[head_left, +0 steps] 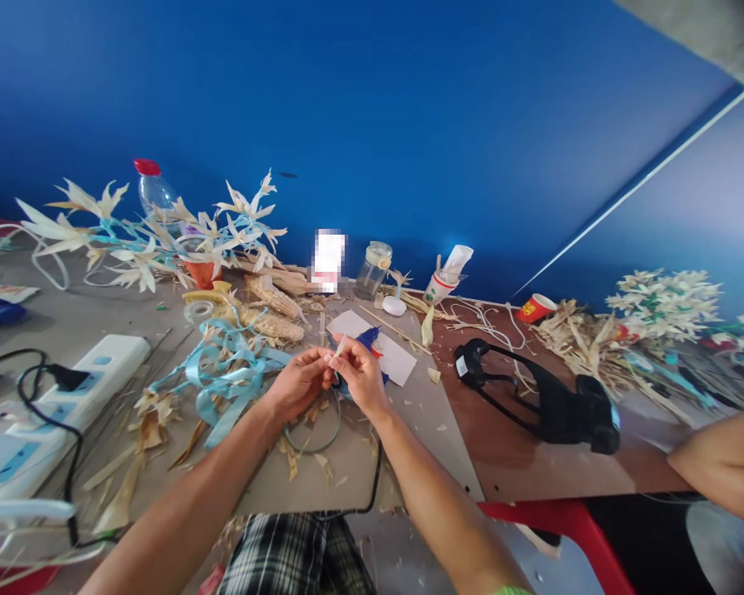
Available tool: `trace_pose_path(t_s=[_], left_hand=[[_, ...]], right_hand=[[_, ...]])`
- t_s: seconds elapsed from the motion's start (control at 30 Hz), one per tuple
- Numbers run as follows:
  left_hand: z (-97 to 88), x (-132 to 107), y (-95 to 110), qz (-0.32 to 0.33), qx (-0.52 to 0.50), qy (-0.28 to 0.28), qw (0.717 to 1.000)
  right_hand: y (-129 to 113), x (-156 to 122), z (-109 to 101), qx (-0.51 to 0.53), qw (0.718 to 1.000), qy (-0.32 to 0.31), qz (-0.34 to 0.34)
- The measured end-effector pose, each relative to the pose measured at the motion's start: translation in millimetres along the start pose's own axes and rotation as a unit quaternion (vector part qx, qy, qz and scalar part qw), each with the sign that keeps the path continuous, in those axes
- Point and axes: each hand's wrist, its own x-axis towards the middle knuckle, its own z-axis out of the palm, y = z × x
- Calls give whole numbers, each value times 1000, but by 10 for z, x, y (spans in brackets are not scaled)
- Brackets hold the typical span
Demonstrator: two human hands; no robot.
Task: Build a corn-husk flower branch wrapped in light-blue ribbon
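Over the grey tabletop, my left hand and my right hand meet with their fingertips pinched together. Between them sticks up a small pale strip of corn husk, gripped by both hands; its lower end is hidden by the fingers. Just behind my right hand lie a white card and a dark blue object, partly covered. Loops of light blue ribbon lie left of my left hand. Husk scraps and a thin cable loop are below the hands.
Corncobs and husk flowers stand at the back left, near a glass jar. A power strip lies left. To the right are a black strapped device, a red paper cup and another person's arm.
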Motion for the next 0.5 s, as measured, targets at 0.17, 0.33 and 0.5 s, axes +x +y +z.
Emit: trace_pose_path(t_s=[0.17,0.33,0.5], left_hand=[[45,-7,13,15,1,-4,1000],[28,2,50,24,-21,49,998],[-18,2,25,-17,-24,1,1000]], right_hand=[[-38,0,-63,175,981,-60,55],[-45,32,-78,191,980,-11,50],[-13,77,-96,180,979,34,84]])
